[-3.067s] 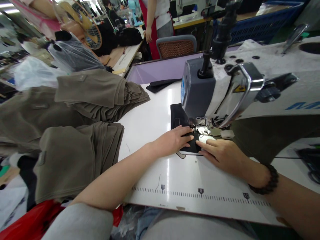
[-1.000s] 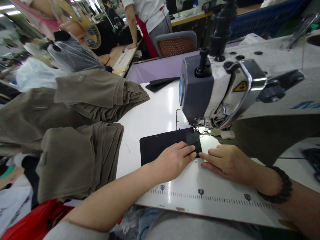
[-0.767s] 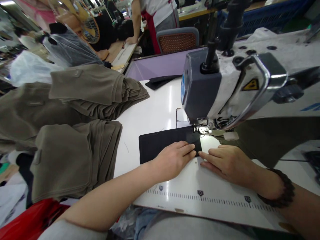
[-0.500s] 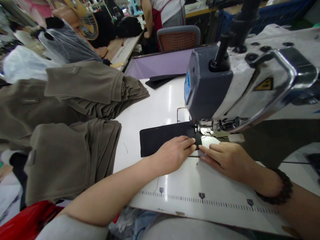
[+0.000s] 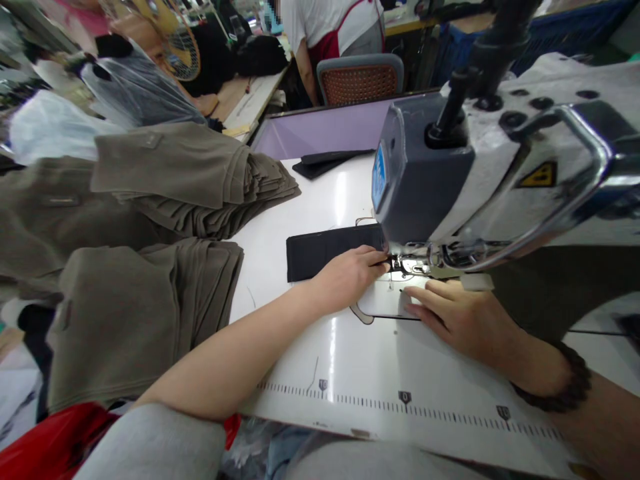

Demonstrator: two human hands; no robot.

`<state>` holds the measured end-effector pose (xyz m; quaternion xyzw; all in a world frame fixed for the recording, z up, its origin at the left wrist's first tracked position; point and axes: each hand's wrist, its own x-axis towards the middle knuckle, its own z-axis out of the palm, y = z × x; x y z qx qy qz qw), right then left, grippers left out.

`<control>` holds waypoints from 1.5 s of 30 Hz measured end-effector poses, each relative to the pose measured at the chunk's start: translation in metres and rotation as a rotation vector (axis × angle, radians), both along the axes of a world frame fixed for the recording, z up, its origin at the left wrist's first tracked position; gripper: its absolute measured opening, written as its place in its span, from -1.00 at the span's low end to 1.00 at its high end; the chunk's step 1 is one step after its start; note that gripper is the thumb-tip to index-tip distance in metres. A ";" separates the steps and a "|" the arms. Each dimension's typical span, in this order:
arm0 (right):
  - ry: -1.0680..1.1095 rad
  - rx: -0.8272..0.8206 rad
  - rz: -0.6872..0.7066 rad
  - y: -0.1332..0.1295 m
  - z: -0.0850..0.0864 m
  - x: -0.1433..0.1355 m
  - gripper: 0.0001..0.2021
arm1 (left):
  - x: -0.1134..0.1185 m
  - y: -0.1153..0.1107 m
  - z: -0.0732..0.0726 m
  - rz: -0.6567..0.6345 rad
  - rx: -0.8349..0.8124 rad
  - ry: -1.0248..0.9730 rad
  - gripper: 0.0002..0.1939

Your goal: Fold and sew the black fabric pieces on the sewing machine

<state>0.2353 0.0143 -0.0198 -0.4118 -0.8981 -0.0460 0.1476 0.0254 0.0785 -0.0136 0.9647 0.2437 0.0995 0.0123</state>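
Your black cloth strip (image 5: 320, 250) lies flat on the white tabletop (image 5: 280, 347), long axis running left to right, its right end up by the presser foot (image 5: 400, 264) of the sewing machine (image 5: 425, 173); can't tell how much is under the foot. Most of the strip's visible length lies left of your fingertips, along the far side of your left hand (image 5: 353, 277). Left is the nearer hand: fingers close together on the strip's right end, tips just beside the foot. Thumb is hard to make out, so can't tell if you're pinching or only pressing. Your right hand (image 5: 463, 320) is nearest the bare metal plate, fingers slightly apart, gripping nothing visible, clear of the strip. Brown cloth stacks (image 5: 115, 320) sit on your left, another black piece (image 5: 330, 162) behind. Versus half a second ago: strip sits farther from you, its near edge now about level with the foot; your left hand has gone forward with it. Your right fingertips were at the strip's near right corner; now bare plate shows between them and the cloth.
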 end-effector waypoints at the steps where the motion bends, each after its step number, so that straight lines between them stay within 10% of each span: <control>1: -0.008 0.052 -0.025 -0.001 0.004 0.003 -0.69 | 0.000 0.002 -0.001 0.003 0.005 -0.012 -0.75; 5: -0.098 0.201 -0.275 -0.003 0.023 0.024 -0.71 | 0.000 0.009 -0.004 0.011 0.011 -0.065 -0.73; 9: -0.226 -0.046 -0.497 -0.002 0.029 0.049 -0.71 | 0.000 0.009 -0.004 -0.004 -0.006 -0.087 -0.72; 24: -0.223 -0.210 -0.573 0.000 0.035 0.056 -0.92 | -0.004 0.000 -0.001 0.160 0.040 0.043 -0.76; 32: -0.352 -0.252 -0.625 -0.001 0.036 0.050 -0.80 | -0.005 0.060 -0.002 0.283 -0.012 -0.096 -0.74; 45: -0.038 -0.225 -0.569 -0.014 0.039 0.079 -0.76 | -0.040 -0.083 0.010 0.202 -0.123 -0.134 -0.66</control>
